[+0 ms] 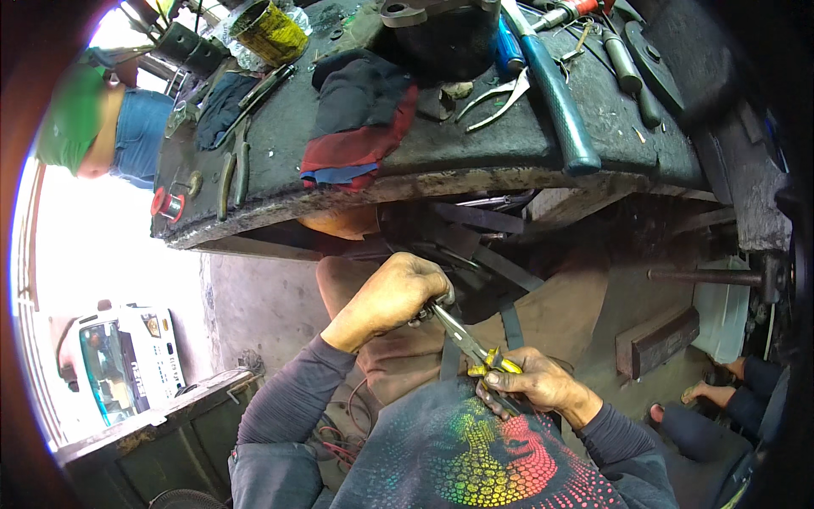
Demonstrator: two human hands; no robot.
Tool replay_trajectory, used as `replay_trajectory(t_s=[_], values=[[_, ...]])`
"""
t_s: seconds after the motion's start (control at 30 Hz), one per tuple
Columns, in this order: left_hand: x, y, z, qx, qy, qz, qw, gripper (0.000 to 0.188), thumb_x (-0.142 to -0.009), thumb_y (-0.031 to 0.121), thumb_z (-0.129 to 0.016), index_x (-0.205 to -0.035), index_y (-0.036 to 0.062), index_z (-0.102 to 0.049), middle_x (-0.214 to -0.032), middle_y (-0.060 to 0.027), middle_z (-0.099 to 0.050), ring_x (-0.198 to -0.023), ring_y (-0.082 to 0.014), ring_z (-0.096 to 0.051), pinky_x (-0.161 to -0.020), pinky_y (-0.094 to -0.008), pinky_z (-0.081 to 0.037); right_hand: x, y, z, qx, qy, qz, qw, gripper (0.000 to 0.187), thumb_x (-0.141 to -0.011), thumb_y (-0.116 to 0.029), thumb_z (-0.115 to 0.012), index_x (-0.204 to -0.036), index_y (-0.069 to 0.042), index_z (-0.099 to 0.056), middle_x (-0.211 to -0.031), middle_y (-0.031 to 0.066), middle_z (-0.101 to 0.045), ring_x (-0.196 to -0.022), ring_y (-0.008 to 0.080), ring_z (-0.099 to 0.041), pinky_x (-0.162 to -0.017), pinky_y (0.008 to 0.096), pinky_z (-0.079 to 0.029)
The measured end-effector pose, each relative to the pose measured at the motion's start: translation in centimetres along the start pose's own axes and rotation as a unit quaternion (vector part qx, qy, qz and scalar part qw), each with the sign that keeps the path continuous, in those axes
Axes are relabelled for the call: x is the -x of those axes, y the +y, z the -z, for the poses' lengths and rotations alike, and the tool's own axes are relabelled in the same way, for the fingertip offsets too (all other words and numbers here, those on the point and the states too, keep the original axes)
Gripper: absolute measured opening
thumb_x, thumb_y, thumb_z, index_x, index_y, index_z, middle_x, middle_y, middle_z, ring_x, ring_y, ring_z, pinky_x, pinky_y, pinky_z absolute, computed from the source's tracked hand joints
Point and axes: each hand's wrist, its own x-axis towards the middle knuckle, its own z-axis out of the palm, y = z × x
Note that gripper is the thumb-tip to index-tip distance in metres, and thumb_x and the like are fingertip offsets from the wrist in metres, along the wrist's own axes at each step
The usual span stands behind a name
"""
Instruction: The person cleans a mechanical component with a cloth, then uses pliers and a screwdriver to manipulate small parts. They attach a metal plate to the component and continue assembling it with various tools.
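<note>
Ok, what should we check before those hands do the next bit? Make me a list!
1. Right hand holding the yellow-and-silver tool: ok.
2. Left hand up at the tool's other end: ok.
3. What the left hand grips there: cannot tell, the hand hides it.
4. Hands protected: not ok, both are bare.
5. Loose pliers on the bench clear of both hands: ok.
6. Red spool well back from the bench's edge: not ok, it sits close to it.

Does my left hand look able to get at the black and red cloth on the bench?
Probably yes: the cloth lies near the front edge of the bench, nothing visible on top, though your left hand looks busy at the tip of the pliers.
</note>
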Motion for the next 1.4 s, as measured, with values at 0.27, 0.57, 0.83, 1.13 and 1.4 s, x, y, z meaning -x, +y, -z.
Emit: replay_trajectory(t_s=[0.27, 0.57, 0.83, 1.13, 1.4], values=[[-0.3, -0.2, 1.1, 0.099, -0.062, 0.003, 0.993, 0.026, -0.09, 0.016, -0.061, -0.087, -0.0046, -0.075, -0.08, -0.005, -0.071, -0.074, -0.0112, -0.061, -0.072, -0.0276, -0.049, -0.1, 1.4, 1.1, -0.133, -0.099, -0.003, 0.986, 0.034, -0.104, -0.021, -0.069, -0.126, 0.005, -0.064, -0.091, 0.0125, -0.066, -0.069, 0.0165, -0.061, -0.055, 0.0287, -0.05], [-1.5, -0.6, 1.8, 0.202, -0.128, -0.006, 0.971, 0.028, -0.088, 0.018, -0.067, -0.097, -0.0069, -0.077, -0.089, -0.0103, -0.077, -0.076, -0.0156, -0.067, -0.074, -0.0289, -0.053, -0.9, 3.1, 2.7, -0.205, -0.215, 0.002, 0.955, 0.041, -0.105, -0.027, -0.067, -0.134, 0.0, -0.057, -0.094, 0.0154, -0.06, -0.069, 0.0178, -0.056, -0.053, 0.0304, -0.045], [-2.2, -0.1, 0.3, 0.325, -0.115, -0.058, 0.937, 0.035, -0.088, 0.024, -0.066, -0.093, -0.0099, -0.074, -0.087, -0.0179, -0.073, -0.066, -0.0211, -0.067, -0.055, -0.0312, -0.055, -1.8, 4.7, 1.5, -0.339, -0.298, 0.014, 0.892, 0.047, -0.105, -0.039, -0.064, -0.137, -0.007, -0.052, -0.089, 0.0117, -0.052, -0.065, 0.0163, -0.047, -0.053, 0.032, -0.041], [-2.9, 0.2, -1.2, 0.357, -0.037, -0.206, 0.911, 0.033, -0.091, 0.023, -0.064, -0.1, -0.0069, -0.075, -0.097, -0.0152, -0.076, -0.087, -0.0212, -0.071, -0.083, -0.0328, -0.057, -1.1, 3.3, -0.6, -0.427, -0.32, 0.038, 0.845, 0.04, -0.101, -0.036, -0.071, -0.082, -0.006, -0.051, -0.084, 0.0132, -0.048, -0.063, 0.0189, -0.051, -0.049, 0.0325, -0.044], [-3.0, 0.2, -2.6, 0.377, 0.033, -0.274, 0.884, 0.037, -0.092, 0.024, -0.065, -0.104, -0.0099, -0.075, -0.098, -0.0193, -0.074, -0.087, -0.025, -0.072, -0.082, -0.0349, -0.057, -1.3, 2.9, -2.6, -0.478, -0.348, 0.067, 0.804, 0.046, -0.106, -0.042, -0.062, -0.083, -0.003, -0.053, -0.082, 0.0113, -0.048, -0.062, 0.0161, -0.051, -0.044, 0.0265, -0.045]])
